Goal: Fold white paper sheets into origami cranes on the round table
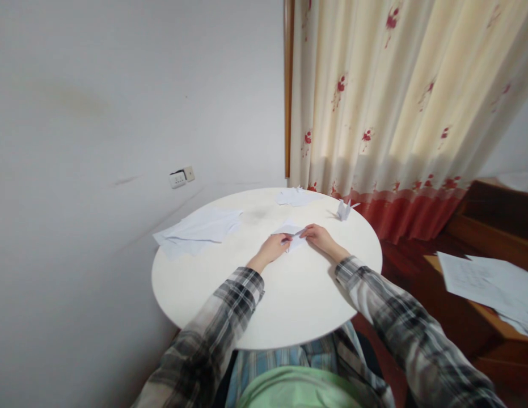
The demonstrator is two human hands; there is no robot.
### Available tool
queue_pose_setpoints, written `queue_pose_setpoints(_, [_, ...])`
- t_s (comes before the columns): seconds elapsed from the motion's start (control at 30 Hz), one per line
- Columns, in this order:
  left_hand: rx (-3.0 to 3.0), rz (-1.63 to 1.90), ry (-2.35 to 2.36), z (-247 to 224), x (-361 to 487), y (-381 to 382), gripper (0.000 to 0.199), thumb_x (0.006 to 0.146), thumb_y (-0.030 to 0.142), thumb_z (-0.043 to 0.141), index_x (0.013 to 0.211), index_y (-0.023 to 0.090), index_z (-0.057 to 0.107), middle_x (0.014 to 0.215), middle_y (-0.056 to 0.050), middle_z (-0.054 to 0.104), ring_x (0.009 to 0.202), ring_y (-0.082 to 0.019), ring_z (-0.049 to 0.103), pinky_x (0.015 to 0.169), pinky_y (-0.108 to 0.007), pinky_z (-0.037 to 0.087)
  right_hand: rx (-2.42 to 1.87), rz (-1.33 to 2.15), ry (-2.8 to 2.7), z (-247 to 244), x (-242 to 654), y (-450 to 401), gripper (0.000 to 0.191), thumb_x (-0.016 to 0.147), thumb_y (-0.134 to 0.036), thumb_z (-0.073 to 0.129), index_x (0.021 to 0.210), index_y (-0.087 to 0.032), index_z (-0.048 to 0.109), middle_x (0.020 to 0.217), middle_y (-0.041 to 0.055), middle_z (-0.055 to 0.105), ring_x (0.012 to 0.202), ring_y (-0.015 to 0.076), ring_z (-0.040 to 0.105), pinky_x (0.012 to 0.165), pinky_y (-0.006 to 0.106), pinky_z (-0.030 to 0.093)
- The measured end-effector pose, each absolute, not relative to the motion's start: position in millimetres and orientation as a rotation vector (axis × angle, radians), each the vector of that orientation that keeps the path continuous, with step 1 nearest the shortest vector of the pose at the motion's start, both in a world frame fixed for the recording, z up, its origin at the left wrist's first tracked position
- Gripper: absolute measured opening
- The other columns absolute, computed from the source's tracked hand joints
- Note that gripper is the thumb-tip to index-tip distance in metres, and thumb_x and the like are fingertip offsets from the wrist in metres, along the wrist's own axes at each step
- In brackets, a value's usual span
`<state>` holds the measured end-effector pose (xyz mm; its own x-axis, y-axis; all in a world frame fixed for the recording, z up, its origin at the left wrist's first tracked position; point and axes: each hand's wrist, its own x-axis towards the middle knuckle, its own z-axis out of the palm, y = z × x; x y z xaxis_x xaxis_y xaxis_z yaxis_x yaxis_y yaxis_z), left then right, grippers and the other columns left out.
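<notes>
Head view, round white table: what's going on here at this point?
A person in a plaid shirt presses a small white paper flat on the round table, left hand and right hand on either side of it. A folded paper crane stands beyond the right hand; loose sheets lie to the left.

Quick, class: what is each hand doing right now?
Left hand: pressing on the folded white paper, fingers curled.
Right hand: pinching the same paper's edge.

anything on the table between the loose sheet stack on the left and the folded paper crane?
Yes, in the head view: between the sheet stack and the paper crane lie the small paper and both hands on it.
</notes>
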<state>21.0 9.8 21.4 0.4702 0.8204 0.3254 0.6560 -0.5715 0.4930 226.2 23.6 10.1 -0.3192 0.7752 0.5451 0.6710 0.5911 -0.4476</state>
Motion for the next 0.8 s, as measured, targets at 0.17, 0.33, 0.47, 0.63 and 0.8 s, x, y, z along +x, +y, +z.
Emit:
queue_pose_setpoints(0.17, [2.418, 0.769, 1.25, 23, 20, 9, 0.028, 0.076, 0.02, 0.048, 0.098, 0.018, 0.063, 0.104, -0.003, 0.065, 0.097, -0.016, 0.057, 0.091, -0.026, 0.041, -1.028, 0.2, -2.058, 7, 227, 26, 0.02, 0.072, -0.009, 0.052, 0.078, -0.02, 0.067, 0.083, 0.0037, 0.064, 0.079, 0.0148, 0.058, 0.077, 0.029, 0.044])
queue_pose_setpoints(0.33, [2.471, 0.759, 1.193, 20, 23, 7, 0.028, 0.076, 0.021, 0.048, 0.101, 0.019, 0.062, 0.109, -0.003, 0.063, 0.101, -0.017, 0.056, 0.094, -0.029, 0.039, -0.997, 0.128, -2.057, 8, 226, 23, 0.02, 0.076, -0.008, 0.047, 0.083, -0.018, 0.063, 0.083, 0.0041, 0.062, 0.081, 0.0147, 0.056, 0.077, 0.029, 0.043])
queue_pose_setpoints(0.47, [2.538, 0.741, 1.108, 18, 27, 5, 0.028, 0.078, 0.024, 0.047, 0.102, 0.02, 0.061, 0.111, -0.002, 0.061, 0.105, -0.016, 0.053, 0.097, -0.029, 0.036, -1.003, 0.045, -2.08, 12, 225, 21, 0.02, 0.076, -0.009, 0.046, 0.085, -0.018, 0.062, 0.09, 0.0058, 0.058, 0.087, 0.0157, 0.052, 0.079, 0.029, 0.042])
queue_pose_setpoints(0.63, [2.558, 0.658, 1.045, 22, 33, -5, 0.028, 0.08, 0.024, 0.046, 0.104, 0.02, 0.06, 0.117, -0.002, 0.058, 0.11, -0.014, 0.05, 0.1, -0.028, 0.033, -1.029, -0.058, -2.053, 15, 223, 19, 0.017, 0.077, -0.013, 0.048, 0.085, -0.018, 0.062, 0.094, 0.0069, 0.057, 0.089, 0.0167, 0.051, 0.079, 0.03, 0.042])
queue_pose_setpoints(0.8, [2.562, 0.634, 1.001, 28, 35, -11, 0.028, 0.081, 0.026, 0.044, 0.104, 0.02, 0.058, 0.116, -0.002, 0.059, 0.107, -0.013, 0.051, 0.098, -0.025, 0.035, -1.095, -0.189, -2.095, 20, 219, 11, 0.017, 0.079, -0.014, 0.046, 0.086, -0.018, 0.061, 0.094, 0.0077, 0.057, 0.088, 0.0173, 0.05, 0.077, 0.029, 0.042])
